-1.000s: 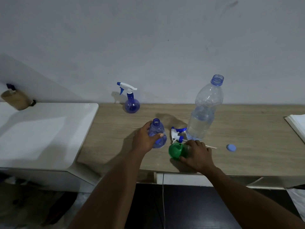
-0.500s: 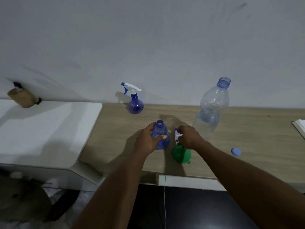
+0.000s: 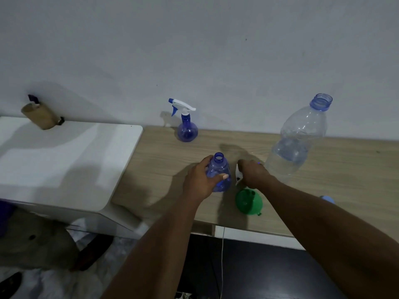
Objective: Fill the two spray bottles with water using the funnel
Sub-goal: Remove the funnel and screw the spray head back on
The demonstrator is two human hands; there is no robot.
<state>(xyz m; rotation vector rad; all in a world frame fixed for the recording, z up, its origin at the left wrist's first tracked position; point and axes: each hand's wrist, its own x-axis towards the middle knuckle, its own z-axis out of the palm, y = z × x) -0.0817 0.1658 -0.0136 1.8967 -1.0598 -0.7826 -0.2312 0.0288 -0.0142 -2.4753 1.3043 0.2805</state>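
Blue and uncapped, the small spray bottle (image 3: 218,175) stands upright midway between the back and front edges of the wooden table (image 3: 345,169). The left hand (image 3: 199,180) grips its round body, thumb across the front. Just to its right, the right hand (image 3: 252,173) curls its fingers over the white spray head (image 3: 238,176) (only a sliver shows). The green funnel (image 3: 248,201) lies tipped over near the front edge. The second spray bottle (image 3: 186,126), head on, stands at the back edge. The open water bottle (image 3: 295,145), part full, stands right of the hands.
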